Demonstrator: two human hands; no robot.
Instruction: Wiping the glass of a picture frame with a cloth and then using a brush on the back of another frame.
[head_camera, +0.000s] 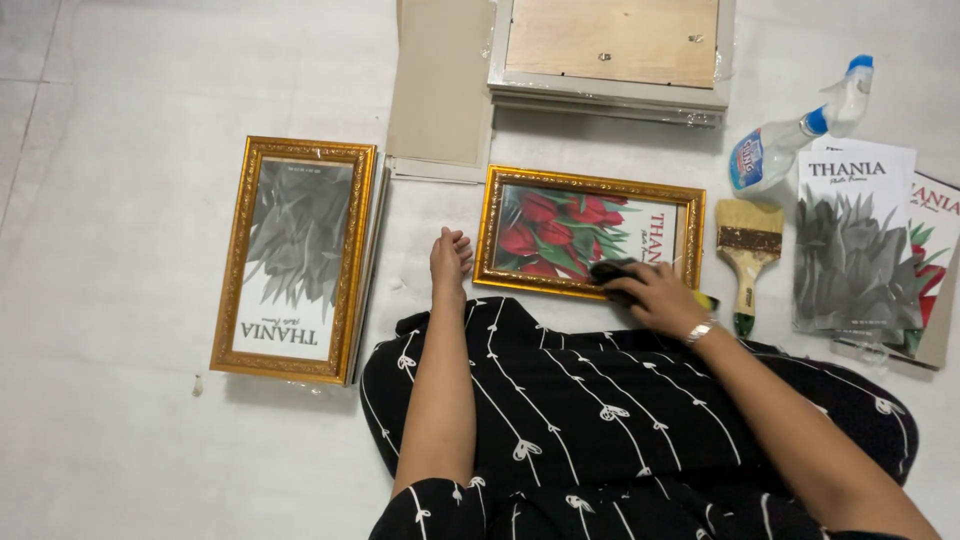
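Glossy gilt ornate frame (588, 232); wooden-handled bristle brush (748, 250); plastic spray bottle (795, 130).

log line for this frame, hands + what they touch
left hand: resting on floor, empty | right hand: pressing dark cloth on gold frame with red tulip print | paintbrush: beside frame, untouched

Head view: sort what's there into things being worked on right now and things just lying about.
In use:
- right hand
- dark cloth under that hand
- gold frame with red tulip print, being wiped

Lying about:
- paintbrush
- spray bottle
- gold frame with grey print
- loose prints
- stacked frames, backs up
- left hand, resting on the floor beside the frame
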